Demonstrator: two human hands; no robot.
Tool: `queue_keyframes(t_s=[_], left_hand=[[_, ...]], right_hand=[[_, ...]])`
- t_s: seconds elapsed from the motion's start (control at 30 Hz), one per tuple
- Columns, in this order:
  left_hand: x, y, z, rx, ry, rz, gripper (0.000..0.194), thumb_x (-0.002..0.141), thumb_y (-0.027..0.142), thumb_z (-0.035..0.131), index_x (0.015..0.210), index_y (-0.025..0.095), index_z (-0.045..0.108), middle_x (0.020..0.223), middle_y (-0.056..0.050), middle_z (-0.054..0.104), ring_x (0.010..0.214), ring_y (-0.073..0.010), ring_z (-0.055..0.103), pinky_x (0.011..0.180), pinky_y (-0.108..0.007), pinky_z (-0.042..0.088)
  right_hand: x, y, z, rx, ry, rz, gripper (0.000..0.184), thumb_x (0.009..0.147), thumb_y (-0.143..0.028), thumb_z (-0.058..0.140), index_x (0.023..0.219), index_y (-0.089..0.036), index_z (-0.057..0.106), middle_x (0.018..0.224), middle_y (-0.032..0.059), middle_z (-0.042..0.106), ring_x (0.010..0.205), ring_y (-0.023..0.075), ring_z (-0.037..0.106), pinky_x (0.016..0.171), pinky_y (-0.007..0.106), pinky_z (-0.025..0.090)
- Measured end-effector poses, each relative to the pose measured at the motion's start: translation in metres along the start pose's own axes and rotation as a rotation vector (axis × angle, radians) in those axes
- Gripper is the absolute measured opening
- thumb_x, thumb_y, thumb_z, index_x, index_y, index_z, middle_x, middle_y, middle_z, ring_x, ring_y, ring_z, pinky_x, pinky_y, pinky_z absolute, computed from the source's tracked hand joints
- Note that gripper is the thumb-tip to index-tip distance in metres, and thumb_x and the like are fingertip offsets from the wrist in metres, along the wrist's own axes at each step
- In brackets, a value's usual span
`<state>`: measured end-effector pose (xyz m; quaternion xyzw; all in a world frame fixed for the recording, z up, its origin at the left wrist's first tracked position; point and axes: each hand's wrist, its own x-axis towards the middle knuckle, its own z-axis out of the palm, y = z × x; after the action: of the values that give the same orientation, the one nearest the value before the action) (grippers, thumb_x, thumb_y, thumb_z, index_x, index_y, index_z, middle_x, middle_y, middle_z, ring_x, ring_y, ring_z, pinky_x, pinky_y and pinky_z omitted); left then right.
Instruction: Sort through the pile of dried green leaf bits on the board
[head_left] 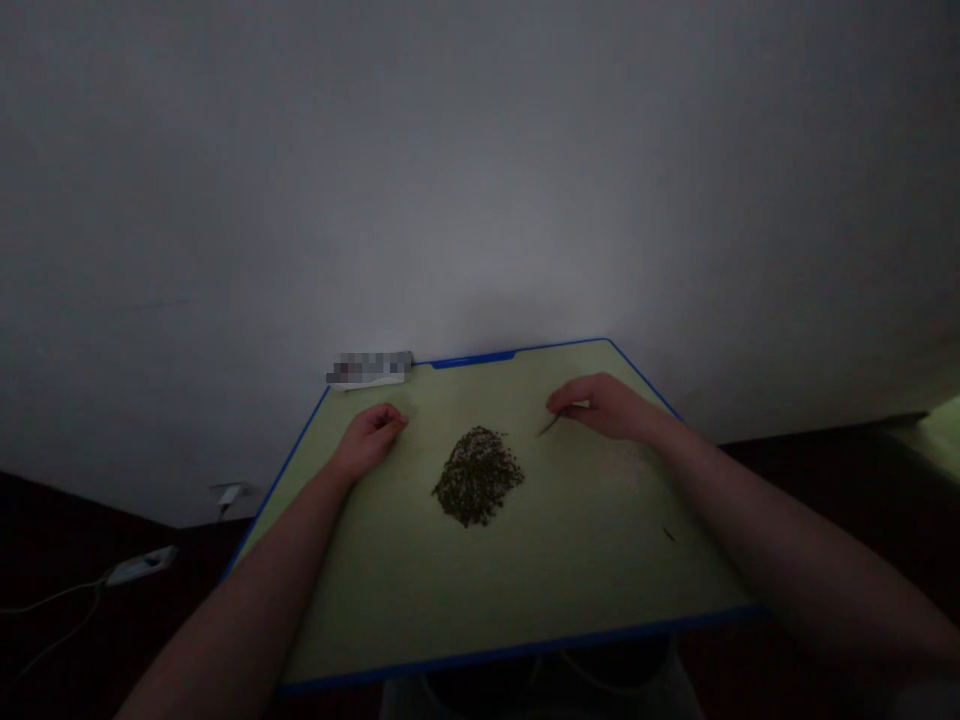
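The wall (480, 150) behind is plain and grey, and the room is dim. In front of me is the counter (570, 570), pale green with a blue edge. On its middle lies 1 heap of small dark grains (478, 475), loose and flat, with nothing around it to keep it together. I see no bowl, tray or other container here, so the grains are held by nothing.

My left hand (369, 436) rests on the counter to the left of the heap, apart from it, the fingers curled in to a loose fist; I cannot tell if something is inside. My right hand (600, 404) lies to the right and a little further back, its fingers pressed together on a thin dark stick (548, 427) whose tip points toward the heap without touching it.

I think a careless sweep of a forearm could scatter the grains to the blue edge. 1 small dark speck (669, 535) already lies alone near my right forearm.
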<state>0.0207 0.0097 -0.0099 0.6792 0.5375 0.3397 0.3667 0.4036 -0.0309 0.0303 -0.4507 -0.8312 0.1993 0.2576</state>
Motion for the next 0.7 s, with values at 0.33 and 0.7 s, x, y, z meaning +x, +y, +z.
queue_keyframes(t_s=[0.33, 0.7], left_hand=[[-0.003, 0.009, 0.002, 0.009, 0.031, -0.032, 0.021, 0.07, 0.037, 0.057, 0.065, 0.018, 0.049, 0.045, 0.007, 0.041, 0.042, -0.0073, 0.036, 0.043, -0.022, 0.027], [-0.001, 0.005, 0.002, -0.04, 0.012, -0.041, 0.022, 0.07, 0.038, 0.058, 0.066, 0.018, 0.05, 0.043, 0.008, 0.04, 0.039, -0.007, 0.034, 0.041, -0.021, 0.025]], right_hand=[[0.004, -0.006, 0.012, -0.126, -0.299, -0.249, 0.029, 0.076, -0.008, 0.053, 0.087, -0.023, 0.075, 0.097, 0.0032, 0.073, 0.105, 0.0172, 0.061, 0.092, 0.031, 0.045], [-0.013, -0.004, -0.023, -0.283, -0.485, 0.021, 0.03, 0.059, -0.006, 0.063, 0.076, -0.026, 0.076, 0.09, 0.001, 0.073, 0.073, 0.017, 0.064, 0.065, 0.026, 0.046]])
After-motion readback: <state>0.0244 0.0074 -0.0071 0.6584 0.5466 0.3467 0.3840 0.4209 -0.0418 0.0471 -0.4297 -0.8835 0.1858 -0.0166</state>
